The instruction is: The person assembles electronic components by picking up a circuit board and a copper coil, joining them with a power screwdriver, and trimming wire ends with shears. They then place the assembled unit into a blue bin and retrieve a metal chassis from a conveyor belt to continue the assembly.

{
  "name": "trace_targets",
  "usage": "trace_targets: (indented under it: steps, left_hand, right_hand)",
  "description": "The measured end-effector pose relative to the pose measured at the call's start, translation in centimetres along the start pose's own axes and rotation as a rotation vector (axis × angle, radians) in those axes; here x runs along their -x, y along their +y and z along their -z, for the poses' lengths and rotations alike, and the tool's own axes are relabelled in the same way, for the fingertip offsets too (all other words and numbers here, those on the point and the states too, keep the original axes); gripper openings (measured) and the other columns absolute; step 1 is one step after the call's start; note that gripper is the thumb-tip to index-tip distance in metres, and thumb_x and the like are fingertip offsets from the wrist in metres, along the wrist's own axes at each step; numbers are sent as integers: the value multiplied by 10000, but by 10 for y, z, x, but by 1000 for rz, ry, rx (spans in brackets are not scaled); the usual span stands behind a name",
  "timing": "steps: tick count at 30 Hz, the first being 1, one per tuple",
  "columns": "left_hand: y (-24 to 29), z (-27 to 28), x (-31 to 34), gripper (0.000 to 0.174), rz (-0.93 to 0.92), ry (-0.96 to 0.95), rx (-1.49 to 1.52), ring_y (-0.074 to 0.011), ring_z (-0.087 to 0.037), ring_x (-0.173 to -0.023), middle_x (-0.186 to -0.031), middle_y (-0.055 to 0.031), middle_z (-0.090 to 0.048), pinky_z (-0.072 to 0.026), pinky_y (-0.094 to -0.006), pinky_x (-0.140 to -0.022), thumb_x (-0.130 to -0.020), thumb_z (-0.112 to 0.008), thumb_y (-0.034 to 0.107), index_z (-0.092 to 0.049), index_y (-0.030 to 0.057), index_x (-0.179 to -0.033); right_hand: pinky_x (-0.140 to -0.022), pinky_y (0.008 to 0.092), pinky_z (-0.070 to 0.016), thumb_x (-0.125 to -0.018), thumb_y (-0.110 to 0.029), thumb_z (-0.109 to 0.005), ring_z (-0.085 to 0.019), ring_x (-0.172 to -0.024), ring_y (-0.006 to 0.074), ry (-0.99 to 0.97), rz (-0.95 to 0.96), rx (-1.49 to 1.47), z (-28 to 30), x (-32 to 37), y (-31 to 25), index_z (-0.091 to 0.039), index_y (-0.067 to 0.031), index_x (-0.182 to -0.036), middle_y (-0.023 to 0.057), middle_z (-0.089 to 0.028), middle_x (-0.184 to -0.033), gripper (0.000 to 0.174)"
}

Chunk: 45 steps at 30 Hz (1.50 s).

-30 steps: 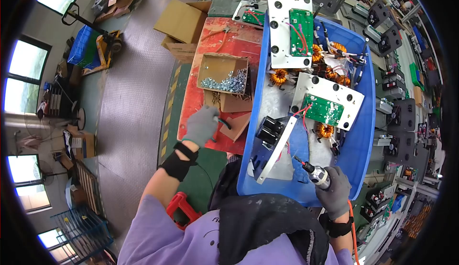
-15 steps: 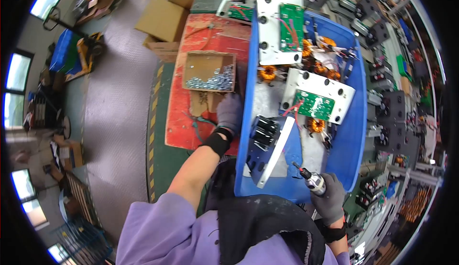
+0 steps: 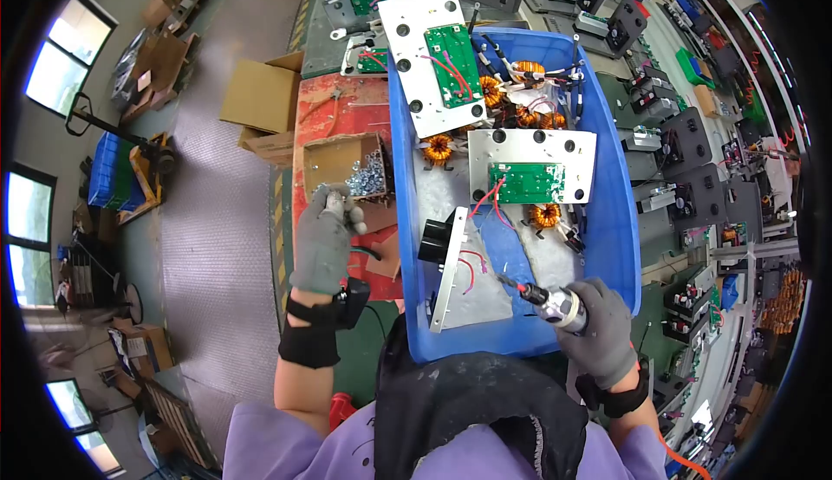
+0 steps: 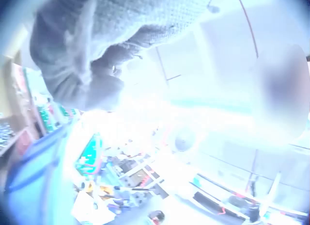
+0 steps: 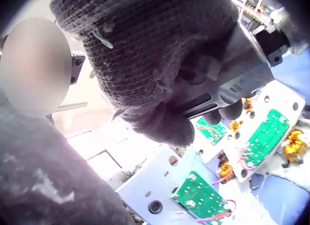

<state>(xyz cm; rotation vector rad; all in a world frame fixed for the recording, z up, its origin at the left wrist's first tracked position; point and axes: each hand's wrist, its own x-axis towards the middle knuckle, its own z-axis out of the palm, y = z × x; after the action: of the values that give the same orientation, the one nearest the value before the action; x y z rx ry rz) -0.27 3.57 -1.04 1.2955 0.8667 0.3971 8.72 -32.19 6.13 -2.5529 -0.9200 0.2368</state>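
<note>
Two gloved hands. Head view: left hand [image 3: 325, 242] hovers beside a cardboard box [image 3: 322, 161] of screws on the red surface [image 3: 334, 125], fingers curled, contents cannot be told. Right hand [image 3: 604, 331] grips an electric screwdriver [image 3: 548, 298], bit pointing toward a metal plate [image 3: 451, 281] inside the blue bin [image 3: 626, 220].

Left wrist view: overexposed; curled glove fingers only.

Right wrist view: right hand wrapped round the electric screwdriver, above green circuit boards [image 5: 201, 193].

electronics workshop: circuit boards [image 3: 526, 183], pallet jack [image 3: 130, 146]
</note>
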Motion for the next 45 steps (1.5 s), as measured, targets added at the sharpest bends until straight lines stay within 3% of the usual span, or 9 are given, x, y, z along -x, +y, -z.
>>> trace_targets:
  steps: [8, 15, 25, 29, 33, 37, 41, 43, 45]
  left_hand:
    - [67, -37, 81, 316, 8, -536, 326, -145, -602, -747, -914, -64, -633, -500, -291, -645, -1039, -548, 213, -583, -39, -1225]
    - [69, -46, 87, 437, 113, -577, 357, -123, -566, -690, -823, -34, -624, -454, -257, -606, -1009, -592, 325, -594, -69, -1197]
    - [120, -84, 76, 355, -183, -567, -419, -52, -515, -597, -731, 9, -581, -413, -214, -545, -973, -652, 305, -699, -40, -1043]
    - [161, -114, 43, 407, 165, -888, -307, -68, -540, -633, -756, -8, -624, -433, -222, -535, -922, -710, 250, -652, -12, -1228]
    - [178, -173, -46, 584, -55, -711, -569, -129, -599, -697, -969, -73, -622, -511, -259, -617, -1004, -560, 455, -515, 5, -1374]
    - [154, -253, -142, 447, -31, -660, -834, -155, -633, -779, -947, -78, -631, -544, -300, -683, -1010, -562, 372, -585, 54, -1323]
    - [117, -332, -227, 381, -506, -722, -1377, -229, -691, -895, -962, -120, -728, -560, -351, -803, -945, -619, 298, -676, 46, -1224]
    - [98, -364, -240, 443, -424, -749, -1422, -275, -692, -992, -1126, -135, -722, -536, -382, -898, -913, -631, 278, -634, 74, -1306]
    - [79, -388, -247, 492, -495, -757, -1779, -312, -668, -1089, -1221, -156, -688, -508, -412, -958, -894, -636, 285, -602, 107, -1352]
  right_hand:
    - [-774, 443, -456, -670, -133, -738, -599, -869, 334, 28, 224, -25, 10, -45, -41, -624, -97, -1062, 102, -597, -947, 411]
    - [-769, 441, -452, -664, -127, -740, -602, -871, 318, 64, 244, -44, 7, -44, -33, -618, -102, -1078, 115, -594, -943, 432]
    - [-758, 433, -458, -663, -116, -755, -620, -857, 311, 68, 194, -34, 28, -41, -10, -603, -105, -1088, 98, -598, -932, 452]
    - [-754, 423, -509, -651, -79, -768, -645, -861, 343, 206, 185, -394, 28, -45, 11, -625, -73, -1093, 117, -631, -928, 465]
    - [-753, 399, -537, -648, -47, -770, -665, -836, 360, 277, -28, -468, 42, -39, 38, -632, -47, -1105, 149, -658, -957, 477]
    - [-765, 391, -533, -635, -32, -768, -665, -840, 365, 356, -199, -413, 45, -27, 71, -635, -47, -1090, 153, -661, -948, 475]
    - [-734, 400, -519, -628, -15, -758, -655, -815, 370, 362, -415, -407, 42, -2, 92, -628, -38, -1038, 151, -639, -900, 430]
    - [-719, 401, -511, -623, -12, -758, -649, -800, 368, 419, -467, -427, 30, 7, 102, -618, -34, -1020, 146, -629, -885, 422]
    - [-748, 298, -490, -635, 51, -693, -576, -782, 147, 386, -481, -459, 31, 14, 105, -607, -4, -1064, 72, -622, -881, 440]
